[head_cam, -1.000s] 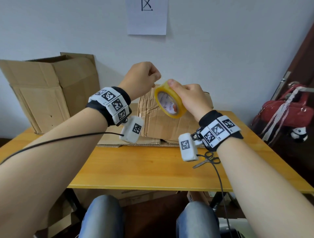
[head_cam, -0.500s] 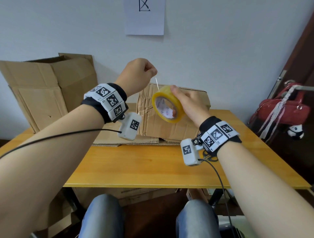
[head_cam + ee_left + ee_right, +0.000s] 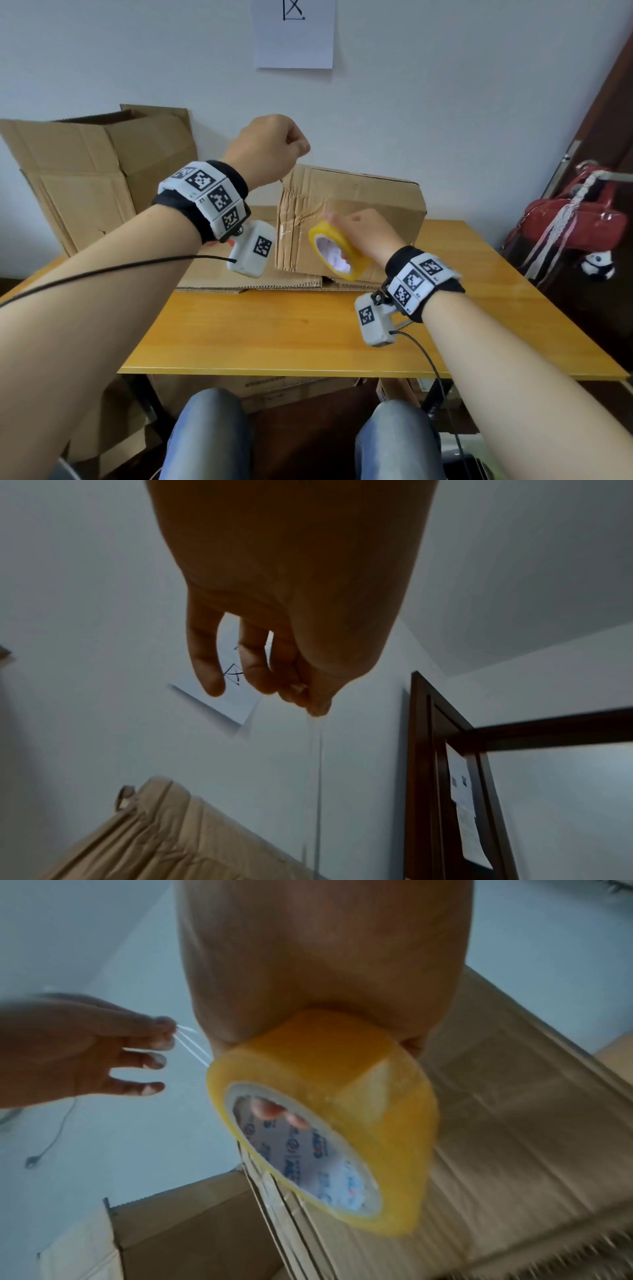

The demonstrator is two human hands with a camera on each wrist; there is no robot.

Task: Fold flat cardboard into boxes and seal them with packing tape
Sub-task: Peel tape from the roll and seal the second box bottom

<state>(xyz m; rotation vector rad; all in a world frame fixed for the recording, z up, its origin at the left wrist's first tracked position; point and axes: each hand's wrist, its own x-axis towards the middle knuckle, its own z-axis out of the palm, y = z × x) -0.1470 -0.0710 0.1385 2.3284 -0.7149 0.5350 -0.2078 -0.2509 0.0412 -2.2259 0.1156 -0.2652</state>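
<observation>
We pinch the tape end (image 3: 192,1045) in our left hand (image 3: 270,147); the right hand (image 3: 363,233) grasps the roll (image 3: 337,250). The thin strip may twist and stick to itself.

Tape roll (image 3: 337,251): yellow, with a white core printed in red and blue. Boxes (image 3: 349,219): plain brown cardboard; table (image 3: 274,329): orange-yellow wood grain. Wristbands (image 3: 209,195): black with white blocks bearing black-and-white square codes; bag (image 3: 568,222): red with white lace.

Two hands (image 3: 270,147) (image 3: 364,233), one tape roll (image 3: 337,251), two cardboard boxes (image 3: 356,205) (image 3: 92,171), one table (image 3: 308,329), one red bag (image 3: 568,222), one wall paper (image 3: 294,34)
</observation>
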